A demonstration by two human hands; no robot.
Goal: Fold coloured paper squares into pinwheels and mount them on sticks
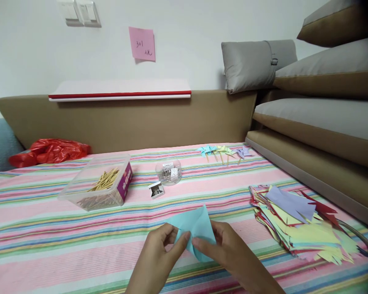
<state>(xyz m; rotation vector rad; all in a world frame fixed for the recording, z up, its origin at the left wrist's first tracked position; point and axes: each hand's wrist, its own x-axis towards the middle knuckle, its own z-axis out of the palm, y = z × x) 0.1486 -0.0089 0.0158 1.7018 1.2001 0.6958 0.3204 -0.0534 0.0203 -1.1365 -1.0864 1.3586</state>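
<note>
A light blue sheet of paper [194,222], cut and partly folded toward its middle, is held above the striped cloth. My left hand [167,247] grips its left side, the thumb pressed near the centre. On the right side my right hand [216,245] pinches the same paper, its thumb also at the middle. Both hands are closed on it, and some fingertips are hidden behind the sheet. Beyond them lie a small open white box [156,190] with tiny metal pieces and a round clear container [168,172] holding more small metal pieces.
A clear plastic box [95,183] of thin sticks stands at left. Finished paper pinwheels [222,152] lie at the back. Cut coloured papers [300,228] are piled at right beside scissors [360,239]. Stacked cushions [322,122] border the right side; a red plastic bag [53,152] lies back left.
</note>
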